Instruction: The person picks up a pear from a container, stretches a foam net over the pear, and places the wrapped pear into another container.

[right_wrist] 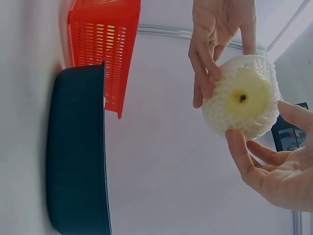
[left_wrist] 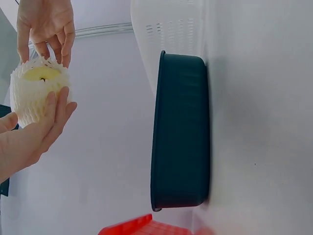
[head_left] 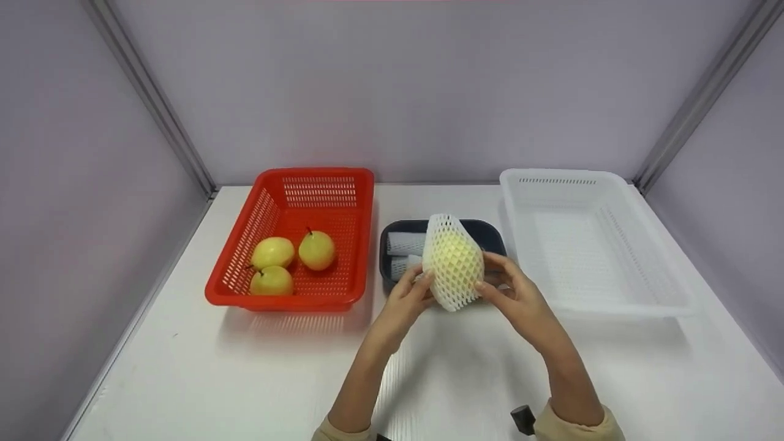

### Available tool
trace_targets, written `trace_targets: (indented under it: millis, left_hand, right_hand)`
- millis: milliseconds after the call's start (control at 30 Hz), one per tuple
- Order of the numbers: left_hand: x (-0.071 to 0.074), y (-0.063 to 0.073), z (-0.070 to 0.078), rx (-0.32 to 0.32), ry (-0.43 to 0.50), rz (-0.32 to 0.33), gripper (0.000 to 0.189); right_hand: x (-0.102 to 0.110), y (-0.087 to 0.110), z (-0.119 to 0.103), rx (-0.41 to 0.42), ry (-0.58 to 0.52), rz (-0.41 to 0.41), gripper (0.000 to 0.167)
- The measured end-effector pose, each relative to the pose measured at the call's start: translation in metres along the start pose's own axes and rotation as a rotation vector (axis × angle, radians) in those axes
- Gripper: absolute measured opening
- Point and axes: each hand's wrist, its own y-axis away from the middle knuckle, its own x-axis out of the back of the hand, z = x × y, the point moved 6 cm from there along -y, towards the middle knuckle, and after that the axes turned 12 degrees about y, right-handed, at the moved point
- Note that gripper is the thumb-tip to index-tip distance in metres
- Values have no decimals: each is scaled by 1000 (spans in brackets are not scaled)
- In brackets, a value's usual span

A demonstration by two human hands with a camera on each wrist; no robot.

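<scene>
A yellow pear (right_wrist: 254, 90) sits inside a white foam net sleeve (head_left: 442, 228), raised above a dark container (head_left: 484, 229). My left hand (head_left: 401, 306) holds its left side, thumb toward me and fingers behind. On the other side, the thumb and fingers of my right hand (head_left: 520, 300) grip the sleeve's lower right. One end of the sleeve gapes in both wrist views, showing the pear's dark-centred end. Inside the dark container lie folded foam net sleeves (head_left: 404, 243), partly hidden by the pear and my left hand.
A red basket (head_left: 361, 245) with three pears (head_left: 316, 250) stands left of the dark container. To the right is a white basket (head_left: 658, 269). Pale walls (head_left: 429, 92) enclose the white table (head_left: 275, 380) at the back and sides.
</scene>
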Motion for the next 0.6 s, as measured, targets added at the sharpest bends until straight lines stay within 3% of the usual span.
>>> trace_targets:
  millis: [300, 600]
  left_hand:
    - [-2, 0, -5, 0, 3, -43, 61]
    - [-7, -1, -11, 50, 96, -90, 67]
  right_hand:
    - [-5, 0, -3, 23, 33, 74, 47]
    - [-8, 3, -5, 38, 102, 121, 52]
